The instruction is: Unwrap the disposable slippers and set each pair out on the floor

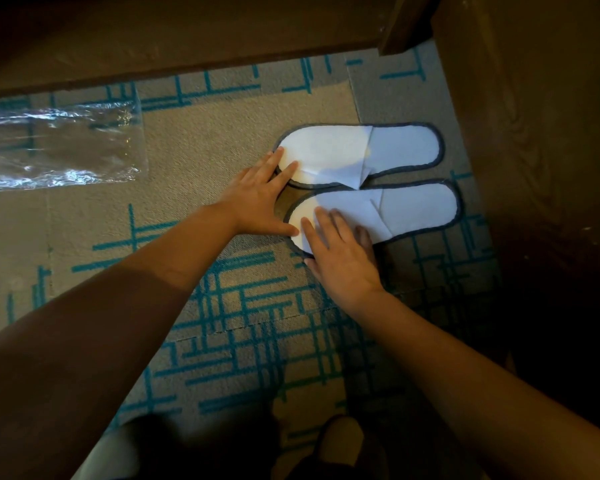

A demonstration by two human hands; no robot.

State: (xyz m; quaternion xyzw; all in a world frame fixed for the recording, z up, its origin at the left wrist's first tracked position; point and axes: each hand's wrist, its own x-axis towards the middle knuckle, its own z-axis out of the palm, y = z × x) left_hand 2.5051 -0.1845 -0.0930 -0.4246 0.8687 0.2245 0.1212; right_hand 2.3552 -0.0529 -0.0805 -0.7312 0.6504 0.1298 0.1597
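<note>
Slippers, disposable, white with grey piping: one pair, unwrapped, lying flat on patterned carpet (194,140) at centre right of frame, toes toward right edge. Upper slipper (357,152) and lower slipper (378,213) side by side, nearly touching at mid-length, heels slightly splayed.

Wrapper (59,143), clear plastic, empty by the look of it, at upper left, well apart from pair.

Step in hand, as judged: squaring the pair. Best done by light flat pressure at heels, sliding heels together until edges run parallel; no lifting or pinching, thin soles likely to crease.

Left hand (260,199): fingers straight and spread, fingertips on heel of upper slipper, thumb reaching heel of lower slipper. Right hand (340,251): palm down, fingers extended flat over heel of lower slipper. Nothing gripped by either; hands close together, not touching. Forearms extended from lower frame.
</note>
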